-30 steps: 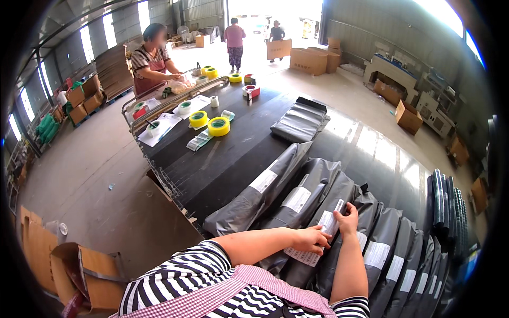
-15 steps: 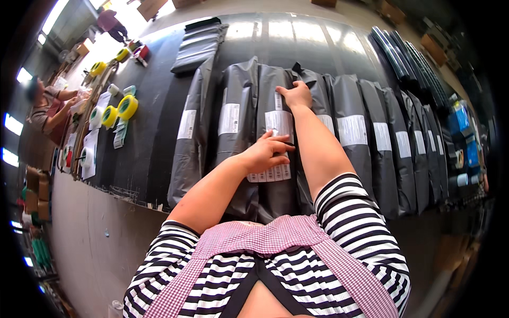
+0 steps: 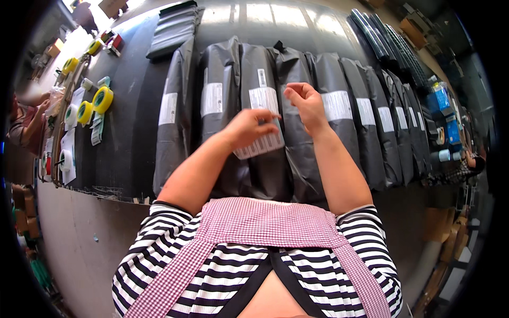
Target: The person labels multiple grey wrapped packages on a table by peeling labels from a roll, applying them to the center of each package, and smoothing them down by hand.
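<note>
Grey plastic-wrapped parcels lie side by side on the dark table, each bearing a white label. My left hand [image 3: 248, 127] grips a sheet of small barcode stickers [image 3: 261, 146], its fingers bent over the top edge. The sheet is above the lower part of one parcel [image 3: 257, 63]. A narrow sticker [image 3: 261, 78] sits on that parcel above its large white label [image 3: 263, 99]. My right hand [image 3: 306, 108] is raised over the neighbouring parcel [image 3: 293, 71] to the right, fingers curled together; anything between them is too small to make out.
Further parcels [image 3: 339, 138] continue to the right. Folded grey bags [image 3: 172, 29] lie at the far left, dark rolls [image 3: 371, 37] at the far right. Yellow tape rolls [image 3: 102, 99] stand along the left edge, where another person [image 3: 32, 122] works. Blue packages [image 3: 441, 99] are at right.
My right hand has come off the narrow sticker on the parcel and moved right, fingers curling. My left hand still has the sticker sheet, now tilted. The view has shifted slightly.
</note>
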The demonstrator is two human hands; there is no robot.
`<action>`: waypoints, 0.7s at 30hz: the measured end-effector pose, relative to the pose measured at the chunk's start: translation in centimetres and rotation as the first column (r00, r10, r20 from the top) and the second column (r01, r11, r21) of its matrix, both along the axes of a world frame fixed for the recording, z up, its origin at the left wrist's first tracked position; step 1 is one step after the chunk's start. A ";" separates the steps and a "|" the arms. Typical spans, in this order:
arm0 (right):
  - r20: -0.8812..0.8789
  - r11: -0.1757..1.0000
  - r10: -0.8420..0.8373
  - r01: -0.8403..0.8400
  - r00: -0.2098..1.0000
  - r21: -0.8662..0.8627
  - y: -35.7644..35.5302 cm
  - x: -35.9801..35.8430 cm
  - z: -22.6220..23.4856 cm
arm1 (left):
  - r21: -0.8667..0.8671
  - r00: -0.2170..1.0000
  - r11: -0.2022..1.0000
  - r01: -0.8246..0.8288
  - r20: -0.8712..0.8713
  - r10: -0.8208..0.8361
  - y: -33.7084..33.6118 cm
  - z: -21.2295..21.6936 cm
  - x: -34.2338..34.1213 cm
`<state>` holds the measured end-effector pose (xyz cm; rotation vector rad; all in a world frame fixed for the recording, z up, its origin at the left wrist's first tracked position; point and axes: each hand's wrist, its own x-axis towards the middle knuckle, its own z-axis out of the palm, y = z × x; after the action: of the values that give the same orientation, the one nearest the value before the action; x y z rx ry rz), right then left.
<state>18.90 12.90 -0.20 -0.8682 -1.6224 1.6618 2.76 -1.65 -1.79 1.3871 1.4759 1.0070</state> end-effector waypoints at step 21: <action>0.247 0.969 0.009 -0.069 0.969 0.237 -2.7 9.4 2.5 | 0.198 0.964 0.949 -0.245 -0.056 0.261 3.3 3.6 6.4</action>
<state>28.28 10.16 2.32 -0.9479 -1.9750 1.3833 9.13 1.62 1.82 1.4090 1.6865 1.2934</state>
